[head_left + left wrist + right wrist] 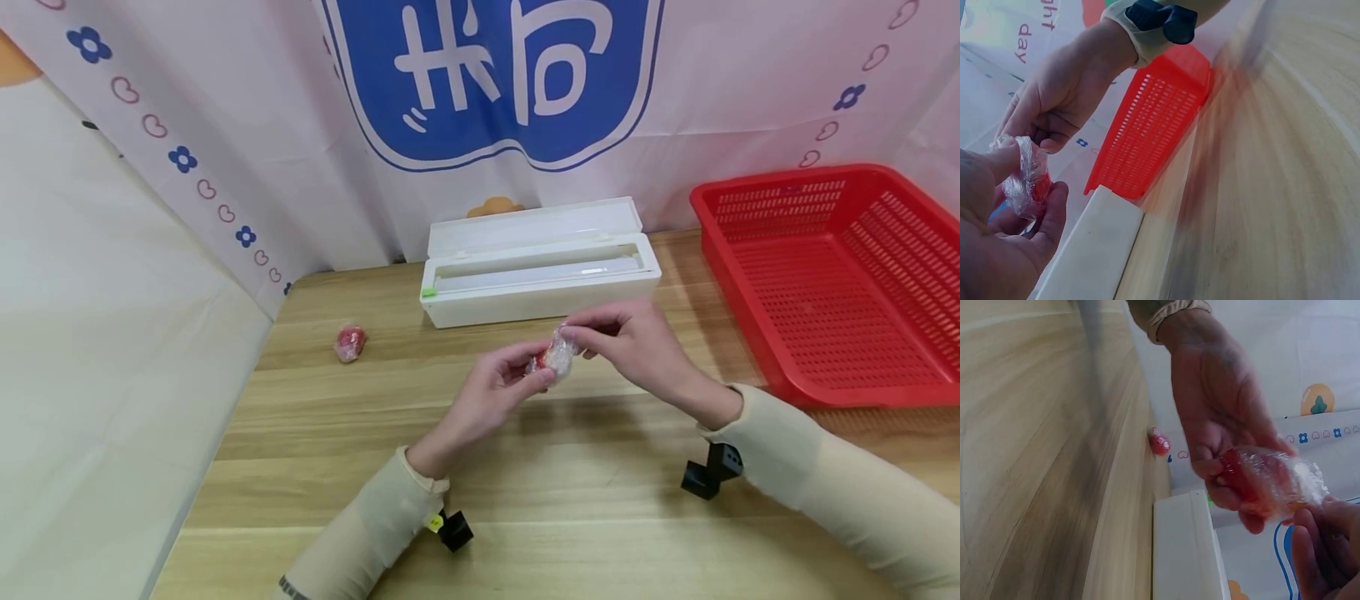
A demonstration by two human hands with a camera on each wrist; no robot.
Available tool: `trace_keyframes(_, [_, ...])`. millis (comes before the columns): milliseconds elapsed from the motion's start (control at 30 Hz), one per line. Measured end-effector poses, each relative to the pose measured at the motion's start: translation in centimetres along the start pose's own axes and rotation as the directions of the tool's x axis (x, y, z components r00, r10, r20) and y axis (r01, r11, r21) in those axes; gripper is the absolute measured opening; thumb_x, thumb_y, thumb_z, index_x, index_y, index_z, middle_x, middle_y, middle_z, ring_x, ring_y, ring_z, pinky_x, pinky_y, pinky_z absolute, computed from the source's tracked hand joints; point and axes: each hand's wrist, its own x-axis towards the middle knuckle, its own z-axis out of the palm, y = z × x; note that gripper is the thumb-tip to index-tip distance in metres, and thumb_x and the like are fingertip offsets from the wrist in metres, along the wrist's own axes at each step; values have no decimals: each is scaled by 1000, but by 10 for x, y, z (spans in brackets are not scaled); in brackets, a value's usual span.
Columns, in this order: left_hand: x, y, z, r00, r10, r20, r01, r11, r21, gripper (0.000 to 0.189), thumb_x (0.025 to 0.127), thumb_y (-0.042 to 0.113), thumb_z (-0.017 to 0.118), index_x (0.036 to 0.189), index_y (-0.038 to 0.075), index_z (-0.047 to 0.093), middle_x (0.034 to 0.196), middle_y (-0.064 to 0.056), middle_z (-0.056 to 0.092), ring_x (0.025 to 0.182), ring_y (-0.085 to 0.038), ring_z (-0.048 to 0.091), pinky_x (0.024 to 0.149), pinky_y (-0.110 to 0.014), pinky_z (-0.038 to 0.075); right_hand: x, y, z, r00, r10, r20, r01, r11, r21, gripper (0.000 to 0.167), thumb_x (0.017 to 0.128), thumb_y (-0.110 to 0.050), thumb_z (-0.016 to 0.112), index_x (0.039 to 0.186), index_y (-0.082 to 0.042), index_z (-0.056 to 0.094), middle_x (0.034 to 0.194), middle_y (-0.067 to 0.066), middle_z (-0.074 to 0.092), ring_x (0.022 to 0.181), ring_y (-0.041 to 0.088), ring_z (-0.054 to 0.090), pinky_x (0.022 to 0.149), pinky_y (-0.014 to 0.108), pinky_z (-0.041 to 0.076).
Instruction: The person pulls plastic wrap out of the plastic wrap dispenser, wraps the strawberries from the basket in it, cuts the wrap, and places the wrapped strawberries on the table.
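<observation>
Between both hands, above the table, is a small red item wrapped in crinkled clear plastic film; its exact kind I cannot tell. My left hand grips its lower left side between thumb and fingers. At its upper right end, my right hand pinches the film with thumb and fingertips. The right wrist view shows the red item through the film, with loose film bunched toward the right fingertips. A second red, film-wrapped lump lies on the table to the left.
Behind the hands stands a long white film dispenser box, its lid raised, with a pale roll inside. A red perforated plastic basket occupies the right side. The wooden table meets a printed cloth at the back.
</observation>
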Motion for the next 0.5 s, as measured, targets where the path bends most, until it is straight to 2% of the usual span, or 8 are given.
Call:
trace_keyframes(133, [0, 2, -2, 999, -8, 36, 10, 999, -50, 52, 95, 7, 63, 144, 9, 45, 134, -17, 62, 110, -24, 66, 92, -33, 58, 0, 5, 1, 999, -43, -32, 41, 998, -51, 13, 87, -19, 76, 97, -12, 80, 86, 3, 77, 66, 19, 67, 59, 24, 58])
trace_keyframes(233, [-1, 2, -2, 999, -8, 40, 12, 995, -100, 52, 94, 2, 63, 141, 4, 40, 139, -20, 59, 117, -27, 64, 93, -26, 57, 0, 7, 3, 999, -36, -28, 34, 998, -45, 14, 86, -19, 77, 97, -11, 80, 85, 3, 77, 64, 15, 67, 58, 25, 58])
trace_keyframes(367, [-2, 0, -2, 999, 39, 16, -37, 990, -134, 42, 92, -2, 63, 129, -1, 45, 133, -23, 59, 113, -22, 64, 93, -24, 56, -1, 7, 4, 1000, -7, -14, 7, 1000, 6, 14, 86, -19, 77, 97, -11, 80, 86, 4, 78, 68, 14, 68, 61, 27, 59])
trace_keyframes(500, [-2, -3, -2, 995, 96, -1, -95, 981, -167, 40, 89, -7, 65, 126, -5, 49, 130, -22, 54, 107, -14, 63, 91, -23, 56, -2, 6, 4, 1000, 0, 2, 0, 1000, 30, 12, 86, -19, 78, 96, -13, 80, 87, 3, 77, 69, 14, 66, 60, 26, 57])
